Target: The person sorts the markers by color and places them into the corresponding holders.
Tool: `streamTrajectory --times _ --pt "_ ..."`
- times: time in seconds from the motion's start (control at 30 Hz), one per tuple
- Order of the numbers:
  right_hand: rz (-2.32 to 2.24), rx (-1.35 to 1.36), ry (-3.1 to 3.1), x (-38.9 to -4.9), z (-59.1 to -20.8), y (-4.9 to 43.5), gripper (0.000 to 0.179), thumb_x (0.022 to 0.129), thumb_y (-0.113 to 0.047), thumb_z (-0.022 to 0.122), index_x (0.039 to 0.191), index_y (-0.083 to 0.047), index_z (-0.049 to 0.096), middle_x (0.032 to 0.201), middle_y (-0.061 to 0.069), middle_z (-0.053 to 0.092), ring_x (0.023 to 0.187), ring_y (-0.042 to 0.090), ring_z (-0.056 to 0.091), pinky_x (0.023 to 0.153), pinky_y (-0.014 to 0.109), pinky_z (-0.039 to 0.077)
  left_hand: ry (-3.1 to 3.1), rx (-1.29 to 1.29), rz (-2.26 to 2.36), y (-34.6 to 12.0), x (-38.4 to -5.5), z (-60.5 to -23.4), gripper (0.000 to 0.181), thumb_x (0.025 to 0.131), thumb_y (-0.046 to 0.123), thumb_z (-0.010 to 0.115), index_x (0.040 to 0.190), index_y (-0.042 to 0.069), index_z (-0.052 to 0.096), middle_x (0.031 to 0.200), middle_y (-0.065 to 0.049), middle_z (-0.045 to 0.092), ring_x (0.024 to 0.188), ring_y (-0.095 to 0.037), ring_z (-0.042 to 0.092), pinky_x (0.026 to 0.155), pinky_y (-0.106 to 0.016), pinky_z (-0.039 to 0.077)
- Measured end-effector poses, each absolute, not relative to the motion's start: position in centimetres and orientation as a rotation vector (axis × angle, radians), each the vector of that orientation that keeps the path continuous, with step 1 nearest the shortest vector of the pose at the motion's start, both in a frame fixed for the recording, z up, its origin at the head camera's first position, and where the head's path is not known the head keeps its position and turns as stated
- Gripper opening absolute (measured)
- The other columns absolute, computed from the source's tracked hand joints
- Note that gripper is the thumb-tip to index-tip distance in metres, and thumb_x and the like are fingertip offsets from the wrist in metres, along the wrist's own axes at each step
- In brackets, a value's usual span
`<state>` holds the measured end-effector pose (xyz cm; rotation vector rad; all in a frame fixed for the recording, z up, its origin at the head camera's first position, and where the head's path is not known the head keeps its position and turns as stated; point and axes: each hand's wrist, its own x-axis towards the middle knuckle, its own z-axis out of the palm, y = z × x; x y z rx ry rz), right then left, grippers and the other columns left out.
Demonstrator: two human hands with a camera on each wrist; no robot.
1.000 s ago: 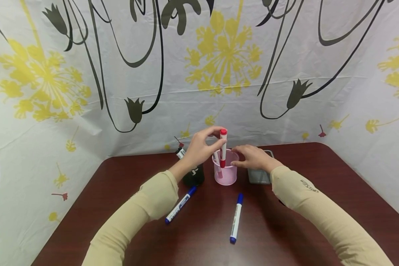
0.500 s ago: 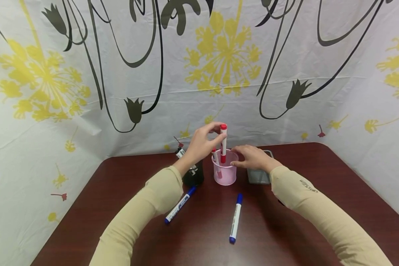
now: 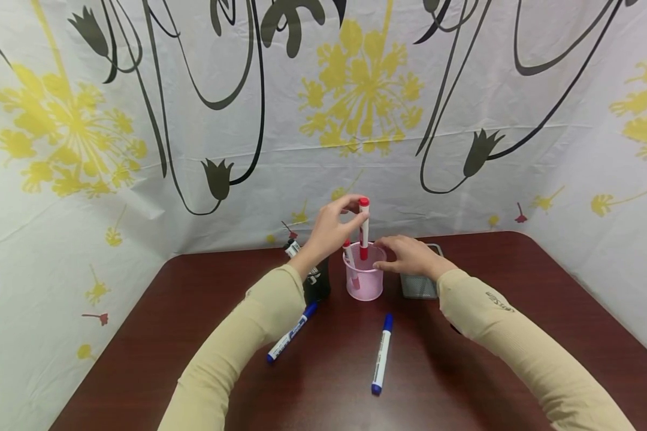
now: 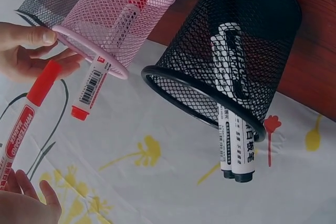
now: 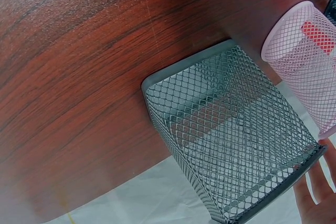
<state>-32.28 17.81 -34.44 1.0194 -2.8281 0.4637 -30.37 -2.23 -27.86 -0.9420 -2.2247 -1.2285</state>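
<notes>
My left hand (image 3: pixel 331 230) pinches an upright red whiteboard marker (image 3: pixel 363 226) by its upper part, over the pink mesh pen cup (image 3: pixel 364 286). In the left wrist view, that marker's lower red end is outside the cup's rim. A second red marker (image 4: pixel 94 85) leans inside the pink cup. My right hand (image 3: pixel 412 256) grips the cup's rim on its right side, with the thumb (image 4: pixel 39 35) at the rim. To the left, a black round mesh pen cup (image 4: pixel 252 40) holds two black markers (image 4: pixel 236 145); my left arm partly covers it in the head view.
Right of the pink cup stands a grey square mesh pen holder (image 5: pixel 231 129), partly behind my right hand. Two blue markers lie on the dark red table (image 3: pixel 167 335): a left blue marker (image 3: pixel 291 334) and a right one. A patterned cloth (image 3: pixel 280 120) hangs behind the table.
My left hand has lifted the red marker up from the pink cup, most of it in the first half second. My right hand stays on the cup's rim.
</notes>
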Motion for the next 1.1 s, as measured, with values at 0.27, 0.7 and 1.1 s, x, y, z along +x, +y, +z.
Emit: streamTrajectory --times 0.27,0.7,1.1 --pt "0.487 1.026 -2.819 -32.3 -34.5 17.9 0.056 0.077 -0.045 0.063 0.116 -0.005 0.055 0.106 0.009 0.058 0.096 0.027 0.053 0.081 0.044 0.042 -2.239 -0.934 -1.241 -1.9 -30.9 -28.5 0.026 0.085 0.019 0.06 0.108 0.008 0.059 0.087 0.0 0.06 0.085 -0.008 0.053 0.082 -0.031 0.041" --pt "0.485 1.013 -2.819 -32.2 -34.5 17.7 0.053 0.078 -0.039 0.065 0.116 -0.004 0.055 0.107 0.01 0.058 0.094 0.024 0.053 0.08 0.044 0.042 -2.265 -0.905 -1.244 -1.6 -31.4 -29.6 0.024 0.085 0.015 0.06 0.107 0.005 0.059 0.087 -0.004 0.06 0.086 -0.013 0.054 0.082 -0.036 0.041" --pt "0.45 1.004 -2.818 -32.1 -34.5 17.8 0.054 0.079 -0.041 0.063 0.117 -0.004 0.054 0.11 0.011 0.056 0.099 0.026 0.052 0.082 0.045 0.041 -2.331 -0.85 -1.247 -1.6 -31.6 -30.8 0.024 0.085 0.017 0.06 0.107 0.007 0.059 0.088 -0.002 0.06 0.087 -0.012 0.054 0.083 -0.033 0.04"
